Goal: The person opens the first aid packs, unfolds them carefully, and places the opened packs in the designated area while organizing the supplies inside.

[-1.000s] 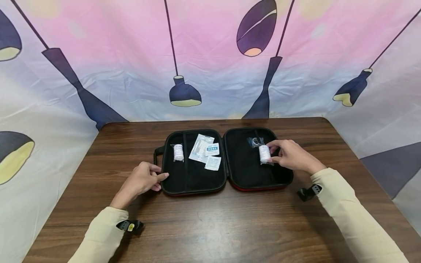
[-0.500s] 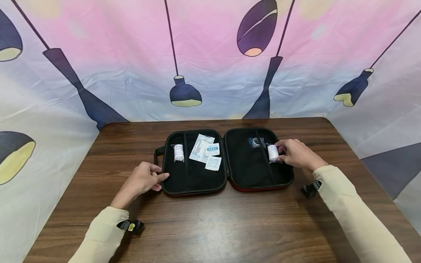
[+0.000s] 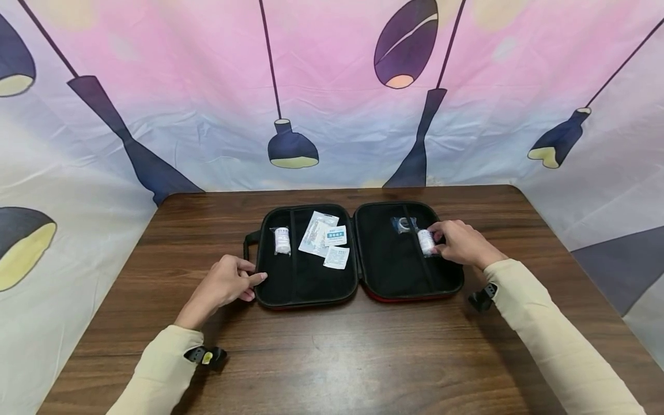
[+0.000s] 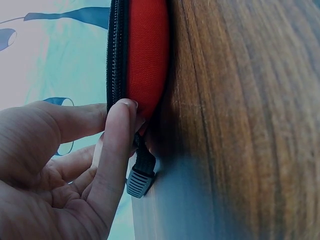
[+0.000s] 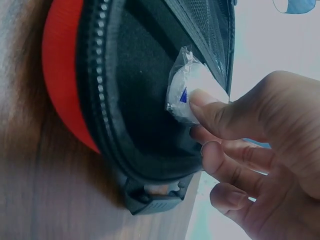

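A black-lined zip case with a red outer shell lies unfolded on the table. My left hand pinches its near left corner, with the zipper pull hanging just below the fingers. Over the right half, my right hand holds a white bandage roll in clear wrap between thumb and fingers. That roll is close to the case's lining at the divider strip. A small clear packet lies behind it, partly under the strip.
In the left half are another wrapped bandage roll and several flat paper sachets. A carry handle sticks out on the left. Behind the wooden table hangs a printed cloth.
My right hand has carried the bandage roll right, away from the small packet, then slightly back left, and the roll now leans. My left hand stays at the case corner.
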`<action>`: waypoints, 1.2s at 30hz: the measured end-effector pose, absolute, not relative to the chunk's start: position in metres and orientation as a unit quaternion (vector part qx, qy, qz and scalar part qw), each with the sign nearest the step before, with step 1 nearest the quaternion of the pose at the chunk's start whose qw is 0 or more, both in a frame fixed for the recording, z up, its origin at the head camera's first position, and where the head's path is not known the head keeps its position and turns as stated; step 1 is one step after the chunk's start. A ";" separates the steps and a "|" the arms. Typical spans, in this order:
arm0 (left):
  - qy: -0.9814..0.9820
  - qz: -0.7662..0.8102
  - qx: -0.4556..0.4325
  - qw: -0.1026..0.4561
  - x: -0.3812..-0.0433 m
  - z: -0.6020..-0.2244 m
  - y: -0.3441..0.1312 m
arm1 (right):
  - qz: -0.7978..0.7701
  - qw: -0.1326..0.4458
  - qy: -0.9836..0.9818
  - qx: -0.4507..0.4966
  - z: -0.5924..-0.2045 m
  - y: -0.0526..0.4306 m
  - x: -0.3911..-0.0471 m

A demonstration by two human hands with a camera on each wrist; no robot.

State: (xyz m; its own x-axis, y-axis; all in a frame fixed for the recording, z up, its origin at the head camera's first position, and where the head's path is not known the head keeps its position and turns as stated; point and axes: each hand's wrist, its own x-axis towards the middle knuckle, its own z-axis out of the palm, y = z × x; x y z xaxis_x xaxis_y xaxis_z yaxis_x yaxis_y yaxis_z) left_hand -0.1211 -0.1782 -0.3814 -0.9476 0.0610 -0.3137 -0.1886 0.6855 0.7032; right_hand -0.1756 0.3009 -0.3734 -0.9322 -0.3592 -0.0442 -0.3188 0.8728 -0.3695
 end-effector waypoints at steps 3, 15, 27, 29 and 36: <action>0.905 0.394 -0.035 0.159 -0.122 -0.380 -0.178 | -0.190 0.052 0.965 -0.173 -0.376 0.297 -0.177; 0.905 0.393 -0.034 0.158 -0.122 -0.381 -0.178 | -0.243 0.057 0.952 -0.176 -0.381 0.290 -0.179; 0.903 0.397 -0.037 0.161 -0.122 -0.380 -0.178 | -0.280 0.052 0.943 -0.171 -0.382 0.298 -0.181; 0.903 0.396 -0.036 0.161 -0.122 -0.380 -0.178 | -0.285 0.054 0.942 -0.169 -0.385 0.295 -0.182; 0.903 0.396 -0.038 0.165 -0.124 -0.380 -0.179 | -0.283 0.063 0.943 -0.161 -0.387 0.290 -0.183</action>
